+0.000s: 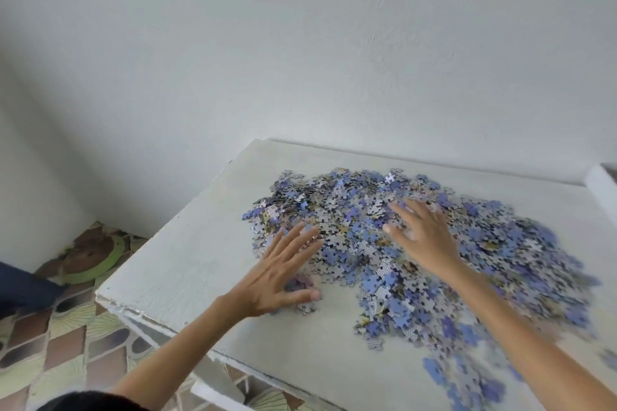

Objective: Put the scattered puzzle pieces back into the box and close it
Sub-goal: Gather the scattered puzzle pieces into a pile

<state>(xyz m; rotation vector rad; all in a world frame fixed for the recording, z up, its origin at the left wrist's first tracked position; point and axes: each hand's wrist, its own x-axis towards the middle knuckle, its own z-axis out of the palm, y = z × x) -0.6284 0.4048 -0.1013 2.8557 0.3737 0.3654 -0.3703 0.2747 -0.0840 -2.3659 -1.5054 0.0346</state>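
A wide heap of blue, grey and white puzzle pieces (350, 210) lies scattered over the white table (187, 253). My left hand (280, 274) lies flat on the heap's left edge, fingers straight and spread, thumb near a few loose pieces. My right hand (424, 233) rests flat on top of the middle of the heap, fingers spread and pointing left. Neither hand holds a piece. A white corner (601, 183) at the far right edge may be the box; I cannot tell.
The table stands against a white wall (300, 43), its left edge chipped. Patterned floor tiles (50, 344) lie below on the left, with a green-rimmed round object (93, 260) in the corner and dark blue cloth (23, 287) beside it.
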